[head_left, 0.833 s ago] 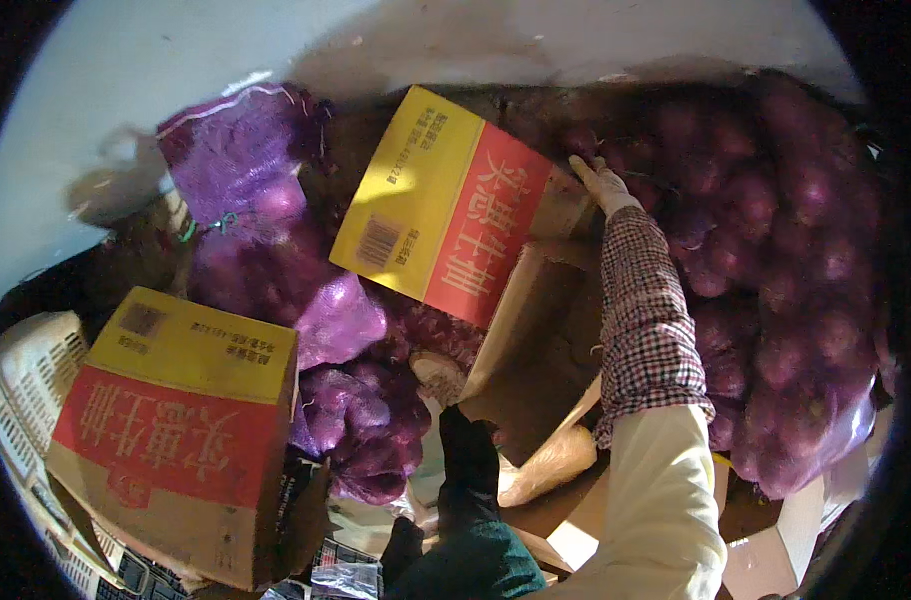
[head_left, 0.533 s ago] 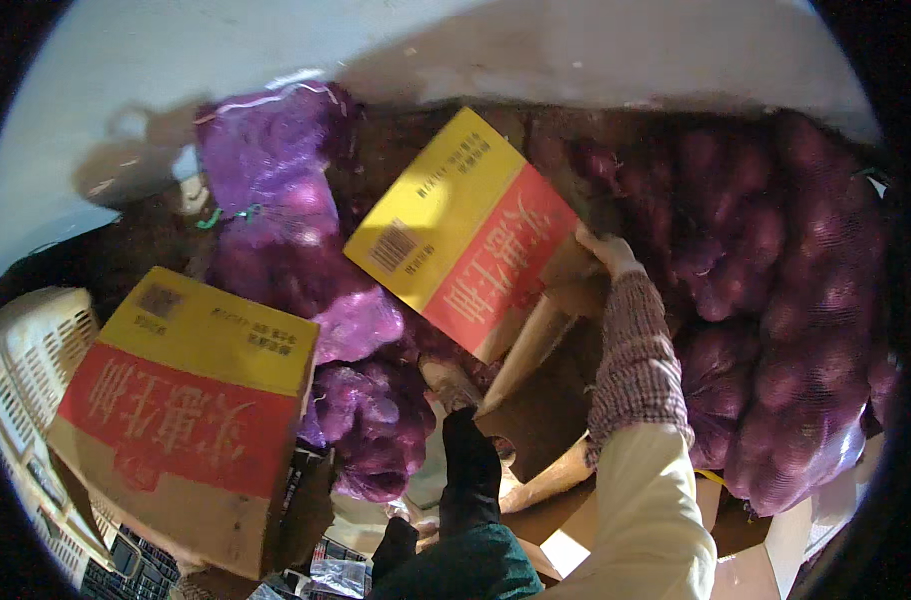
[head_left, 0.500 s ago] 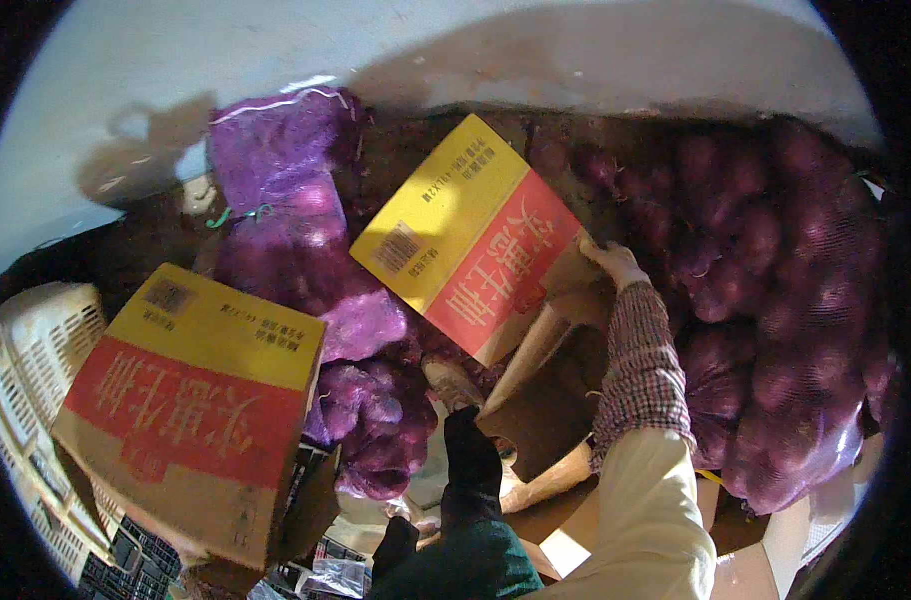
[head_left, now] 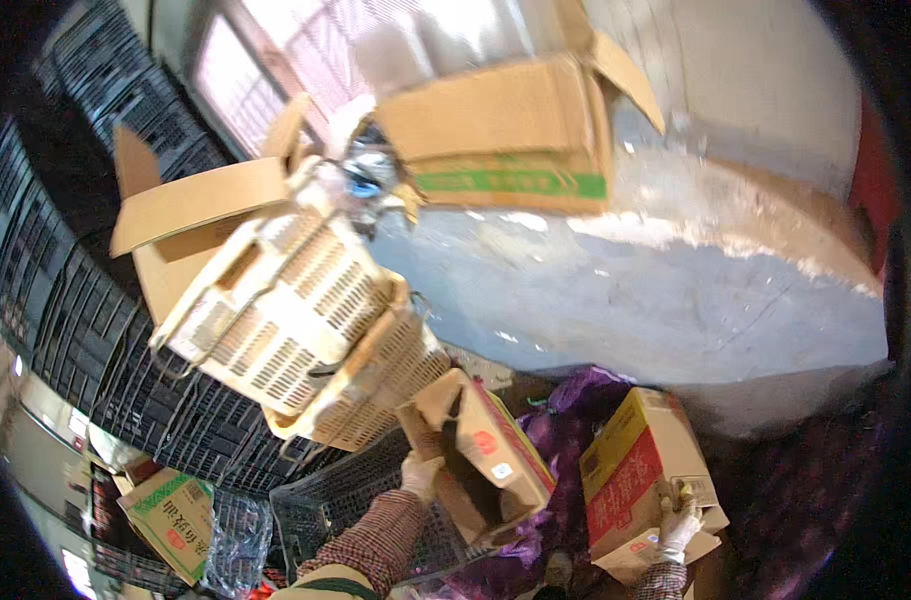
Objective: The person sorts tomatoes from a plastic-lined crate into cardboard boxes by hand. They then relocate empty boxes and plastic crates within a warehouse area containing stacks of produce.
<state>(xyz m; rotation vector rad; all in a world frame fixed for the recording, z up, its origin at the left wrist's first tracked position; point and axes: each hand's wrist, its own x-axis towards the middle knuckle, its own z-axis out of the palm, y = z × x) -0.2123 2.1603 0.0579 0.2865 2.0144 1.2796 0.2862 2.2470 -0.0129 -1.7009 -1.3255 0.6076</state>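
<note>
My gloved left hand (head_left: 423,475) is closed on the edge of an open cardboard box (head_left: 524,492), whose dark inside faces left. This box hangs tilted beside a black plastic crate (head_left: 311,492). To the right, a second cardboard box (head_left: 616,485) with a yellow and red printed side stands tilted. My right hand (head_left: 681,525), in a pale glove, grips that box near a dark opening in its brown side; some fingertips are hard to make out. Purple net sacks (head_left: 591,395) lie between and behind the two boxes.
Cream slatted plastic baskets (head_left: 296,300) are stacked at the left, with an open carton (head_left: 201,225) behind them. Stacks of black crates (head_left: 176,410) line the left side. A large carton with a green stripe (head_left: 496,135) rests on a pale ledge (head_left: 656,280). Another carton (head_left: 171,525) lies lower left.
The view has swung up and to the left, showing the baskets, crates and ledge. My left hand has come into sight on the left box. The right hand stays on the right box.
</note>
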